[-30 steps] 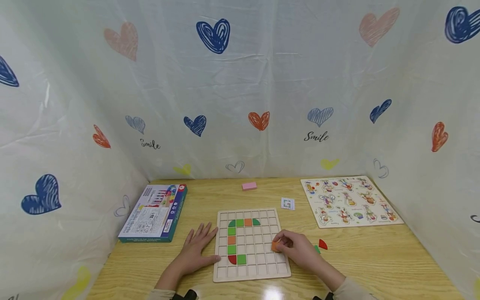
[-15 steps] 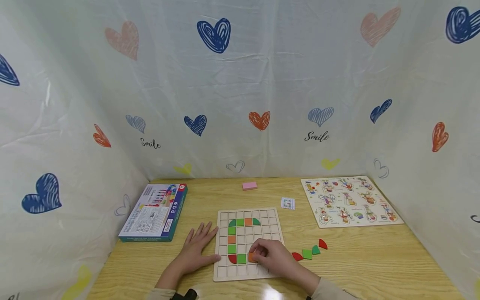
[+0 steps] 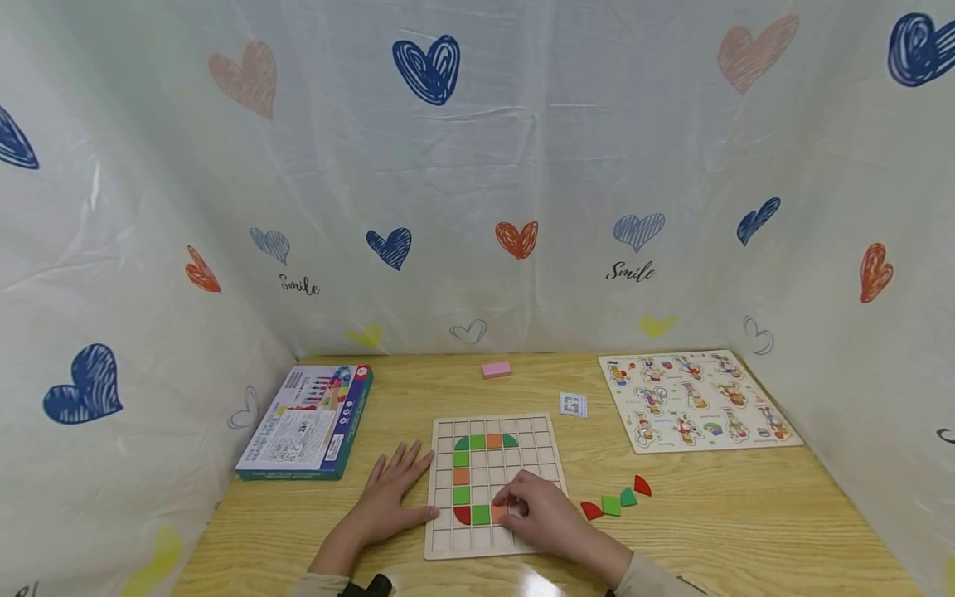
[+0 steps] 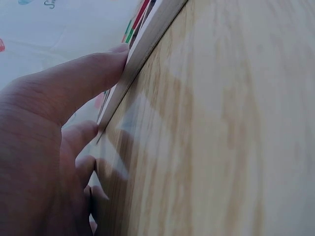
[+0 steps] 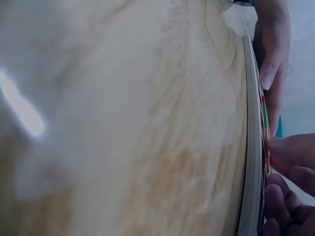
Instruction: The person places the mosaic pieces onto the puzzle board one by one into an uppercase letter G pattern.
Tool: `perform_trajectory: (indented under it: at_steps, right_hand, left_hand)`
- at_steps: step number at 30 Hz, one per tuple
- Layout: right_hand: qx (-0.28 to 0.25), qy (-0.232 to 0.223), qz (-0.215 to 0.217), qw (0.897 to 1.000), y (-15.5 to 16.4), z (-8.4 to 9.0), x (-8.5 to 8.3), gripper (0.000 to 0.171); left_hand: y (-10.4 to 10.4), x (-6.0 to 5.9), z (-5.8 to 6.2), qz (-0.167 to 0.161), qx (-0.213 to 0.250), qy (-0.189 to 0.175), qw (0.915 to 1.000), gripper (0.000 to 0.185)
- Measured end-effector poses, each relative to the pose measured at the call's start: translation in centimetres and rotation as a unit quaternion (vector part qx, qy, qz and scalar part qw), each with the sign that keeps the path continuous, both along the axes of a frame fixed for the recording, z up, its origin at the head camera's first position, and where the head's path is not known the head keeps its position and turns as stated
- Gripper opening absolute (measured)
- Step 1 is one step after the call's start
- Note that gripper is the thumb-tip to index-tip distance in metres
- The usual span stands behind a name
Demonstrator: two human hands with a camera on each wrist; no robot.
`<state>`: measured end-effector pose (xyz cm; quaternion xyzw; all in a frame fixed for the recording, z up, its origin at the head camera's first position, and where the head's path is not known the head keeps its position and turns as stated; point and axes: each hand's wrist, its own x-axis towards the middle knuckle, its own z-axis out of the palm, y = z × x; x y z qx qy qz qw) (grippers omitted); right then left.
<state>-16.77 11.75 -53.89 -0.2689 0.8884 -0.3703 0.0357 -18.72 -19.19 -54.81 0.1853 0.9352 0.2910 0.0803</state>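
A wooden grid board (image 3: 442, 543) lies flat on the table, with green, orange and red pieces set along part of its cells. In the row nearest the person, an orange square tile (image 3: 498, 515) sits beside a green square (image 3: 481, 515). The thumb and index finger of my right hand (image 3: 548, 514) pinch that orange tile at the board, partly covering it. My left hand (image 3: 391, 497) lies spread on the table, its thumb (image 4: 106, 66) and a fingertip touching the board's left edge. Right of the board lie two red quarter-circles (image 3: 591, 511), a green square (image 3: 611, 506) and a green piece (image 3: 629, 497).
A boxed set (image 3: 298, 423) lies at the left. Behind the board are a pink block (image 3: 496, 371) and a small pattern card (image 3: 573, 405). A picture puzzle board (image 3: 697, 402) occupies the back right. A heart-printed curtain (image 3: 477, 166) surrounds the table.
My right hand has carried the orange tile leftward from the board's right side to the cell beside the green square, and lowered it there. The left hand stays still.
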Motion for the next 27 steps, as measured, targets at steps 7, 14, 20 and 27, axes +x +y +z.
perform_trajectory:
  at_steps: [7,14,20,27]
  right_hand:
    - [-0.034,-0.047,0.021,0.998,1.1,0.0,-0.4,0.017]
    - [-0.044,-0.078,0.008,0.996,3.9,0.6,-0.7,0.018]
    - [-0.05,-0.083,-0.037,0.995,7.8,0.9,-0.5,0.02]
    - [-0.03,-0.071,-0.109,0.991,12.4,0.5,-0.3,0.023]
  left_hand:
    - [0.1,0.0,0.1,0.001,0.0,-0.002,1.0,0.091]
    - [0.0,0.0,0.0,0.003,-0.003,-0.007,1.0,0.091]
    - [0.1,0.0,-0.1,0.0,0.003,-0.002,1.0,0.091]
    - [0.0,0.0,-0.2,-0.001,0.002,-0.001,1.0,0.091]
